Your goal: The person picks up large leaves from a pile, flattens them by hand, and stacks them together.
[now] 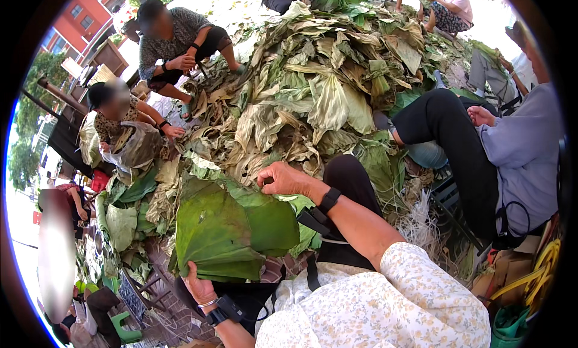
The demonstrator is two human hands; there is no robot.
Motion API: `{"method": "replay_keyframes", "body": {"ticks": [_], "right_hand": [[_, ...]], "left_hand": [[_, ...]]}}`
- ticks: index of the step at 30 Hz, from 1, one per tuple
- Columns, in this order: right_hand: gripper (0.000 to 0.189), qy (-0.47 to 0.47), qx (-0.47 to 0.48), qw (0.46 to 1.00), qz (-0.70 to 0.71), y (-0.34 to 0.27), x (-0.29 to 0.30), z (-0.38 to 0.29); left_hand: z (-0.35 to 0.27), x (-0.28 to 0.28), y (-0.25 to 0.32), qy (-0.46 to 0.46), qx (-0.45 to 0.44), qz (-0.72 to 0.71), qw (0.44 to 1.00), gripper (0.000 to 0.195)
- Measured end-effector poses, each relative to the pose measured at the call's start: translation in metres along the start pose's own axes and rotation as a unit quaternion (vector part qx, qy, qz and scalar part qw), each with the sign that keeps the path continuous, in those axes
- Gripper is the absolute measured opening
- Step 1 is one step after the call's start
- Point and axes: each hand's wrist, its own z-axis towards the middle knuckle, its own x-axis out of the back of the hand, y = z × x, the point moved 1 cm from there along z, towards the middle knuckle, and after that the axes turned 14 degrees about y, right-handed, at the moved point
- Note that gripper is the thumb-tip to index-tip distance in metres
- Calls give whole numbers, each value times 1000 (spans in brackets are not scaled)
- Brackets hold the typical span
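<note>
A broad green leaf, apparently a lotus leaf [216, 226], lies folded over my lap and left knee. My left hand [198, 282] grips its near edge, thumb on top. Above the leaf's far right edge is my right hand [284, 181], thumb and fingers curled towards each other. Whether a bit of leaf is pinched there cannot be made out. Beyond my hands rises a large heap of dried and wilted leaves [329, 99]. More green leaf [305, 221] shows beneath my right forearm.
Close on my right sits a person in black trousers [445, 135]; white plastic strands [417, 226] lie between us. Two people work at the heap's left, one holding a plastic bag [135, 144]. A green stool [124, 327] and yellow strapping [537, 275] are at the lower sides.
</note>
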Motion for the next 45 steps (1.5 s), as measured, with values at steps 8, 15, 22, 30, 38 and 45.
{"method": "replay_keyframes", "body": {"ticks": [8,15,22,30,38,45], "right_hand": [[23,184,-72,978,-68,37,-19,4],[20,271,-151,948,-75,46,-18,8],[15,358,-61,915,-175,69,-19,10],[19,252,-190,946,77,36,-1,18],[11,163,-243,935,198,35,-6,11],[10,127,-232,934,242,37,-11,9]], "left_hand": [[-8,-19,-9,-10,2,16,1000,39],[-17,-37,-14,-33,0,29,999,39],[-21,-40,-21,-53,-11,40,998,39],[-16,-9,-2,-28,-35,2,999,39],[-22,-27,-10,-17,-10,25,999,41],[-27,-37,3,22,-68,86,994,38]]}}
